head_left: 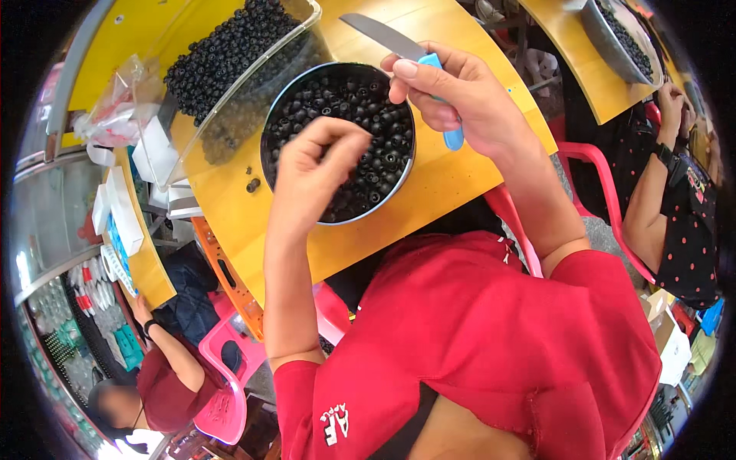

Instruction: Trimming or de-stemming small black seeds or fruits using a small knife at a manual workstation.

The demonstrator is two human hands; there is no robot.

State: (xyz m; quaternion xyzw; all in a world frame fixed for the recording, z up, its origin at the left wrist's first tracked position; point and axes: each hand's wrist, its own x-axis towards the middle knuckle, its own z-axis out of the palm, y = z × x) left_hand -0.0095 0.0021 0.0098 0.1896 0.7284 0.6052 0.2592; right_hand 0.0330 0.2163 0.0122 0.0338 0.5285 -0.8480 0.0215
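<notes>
My right hand [468, 96] grips a small knife [389, 36] with a bright blue handle. Its blade points up and to the left, above the far right rim of a round bowl [373, 215]. Glossy, small, round black pieces [383, 165], perhaps berries or nuts, fill the bowl. Over its left part is my left hand [318, 165], slightly blurred, with fingers curled toward the thumb. Whatever the left fingers hold, if anything, is hidden. Behind and to the left, a large clear plastic bin [257, 65] contains a heap of similar black pieces [230, 57].
A few loose black pieces [253, 184] lie on the yellow table [230, 230] beside the bowl. Plastic bags [115, 115] sit at the left. Co-workers sit at both sides, on pink chairs [606, 176]. Another bowl [613, 46] stands on the far right table.
</notes>
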